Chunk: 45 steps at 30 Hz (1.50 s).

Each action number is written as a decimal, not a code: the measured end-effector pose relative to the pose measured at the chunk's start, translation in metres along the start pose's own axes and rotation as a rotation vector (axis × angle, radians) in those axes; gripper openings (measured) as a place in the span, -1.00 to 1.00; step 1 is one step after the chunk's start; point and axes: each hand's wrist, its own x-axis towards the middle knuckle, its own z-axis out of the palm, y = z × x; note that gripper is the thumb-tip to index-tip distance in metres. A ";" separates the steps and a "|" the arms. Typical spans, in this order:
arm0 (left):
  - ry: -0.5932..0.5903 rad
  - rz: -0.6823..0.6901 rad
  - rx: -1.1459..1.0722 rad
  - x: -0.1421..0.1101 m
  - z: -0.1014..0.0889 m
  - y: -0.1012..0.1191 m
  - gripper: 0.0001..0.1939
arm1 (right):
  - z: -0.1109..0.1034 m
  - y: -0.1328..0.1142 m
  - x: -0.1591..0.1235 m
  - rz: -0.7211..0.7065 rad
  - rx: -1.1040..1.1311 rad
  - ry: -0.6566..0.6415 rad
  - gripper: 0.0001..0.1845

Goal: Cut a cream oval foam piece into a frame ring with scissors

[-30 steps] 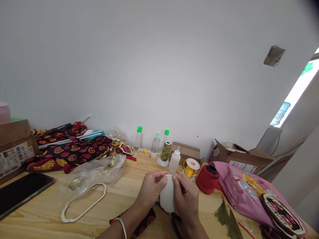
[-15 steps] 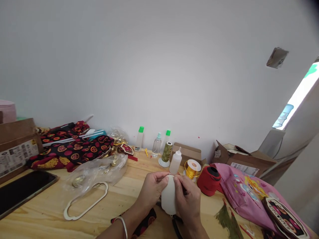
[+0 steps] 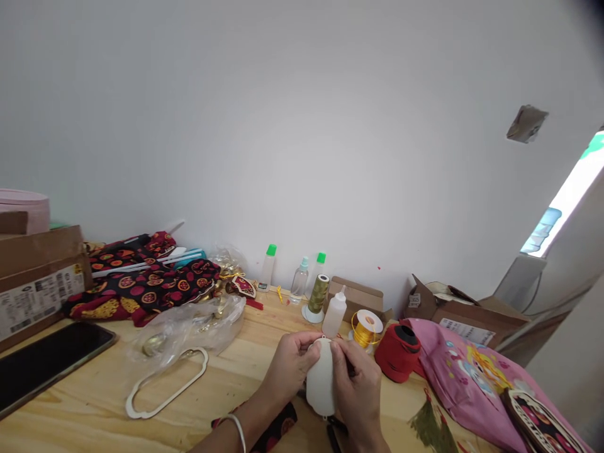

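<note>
Between my two hands is a flat white scallop-edged plaque, upright, with a small loop at its top and bottom ends. My left hand pinches its upper left edge, thumb on the near face. On the upper right edge, my right hand grips it the same way; its curled fingers are partly hidden. Below the plaque, dark tool handles show on the table. A piece of dark patterned fabric lies under my left wrist. To the left rests a white scalloped frame.
Behind my hands stand a white squeeze bottle, a green thread spool, a yellow cord spool and a red thread cone. A phone and plastic bag lie left. A pink bag and green tassel are right.
The view has shifted slightly, so the table things sit a little lower and further right. Both hands keep their hold on the white plaque, with almost no other movement.
</note>
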 end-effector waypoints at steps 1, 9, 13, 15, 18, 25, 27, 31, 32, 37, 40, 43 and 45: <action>-0.006 -0.005 -0.007 0.000 0.000 -0.001 -0.70 | 0.000 0.000 0.000 -0.005 -0.003 0.003 -0.76; -0.045 -0.042 -0.067 0.002 0.002 -0.002 -0.73 | -0.002 0.000 0.000 -0.132 -0.020 0.040 -0.81; -0.027 -0.057 -0.116 0.001 0.001 -0.004 -0.73 | -0.001 0.001 0.001 -0.083 0.002 0.055 -0.80; -0.044 -0.054 -0.129 0.000 0.001 -0.005 -0.73 | -0.001 0.001 0.001 -0.078 -0.001 0.054 -0.80; -0.041 -0.050 -0.123 0.000 0.000 -0.004 -0.73 | -0.001 0.001 0.001 -0.109 -0.011 0.039 -0.81; -0.024 -0.043 -0.084 0.000 0.000 -0.001 -0.73 | 0.000 0.003 -0.002 -0.106 -0.046 0.037 -0.79; -0.026 -0.035 -0.074 0.001 0.000 -0.002 -0.73 | 0.001 0.004 -0.002 -0.087 -0.035 0.036 -0.78; -0.036 -0.014 -0.074 0.002 -0.001 -0.005 -0.72 | 0.002 0.005 -0.002 -0.042 -0.002 0.035 -0.79; -0.041 -0.010 -0.078 0.002 -0.001 -0.005 -0.72 | 0.003 0.006 -0.002 -0.032 0.003 0.039 -0.79; -0.070 -0.028 -0.093 0.002 -0.001 -0.005 -0.70 | 0.002 0.005 -0.002 -0.040 -0.002 0.048 -0.81; -0.062 -0.046 -0.081 0.002 -0.002 -0.004 -0.70 | 0.001 0.004 -0.002 -0.101 -0.022 0.037 -0.82; -0.061 -0.043 -0.074 0.002 -0.002 -0.004 -0.70 | 0.001 0.005 -0.002 -0.097 -0.015 0.045 -0.80; -0.074 -0.028 -0.073 0.002 -0.001 -0.003 -0.70 | 0.001 0.008 -0.003 -0.060 -0.009 0.049 -0.79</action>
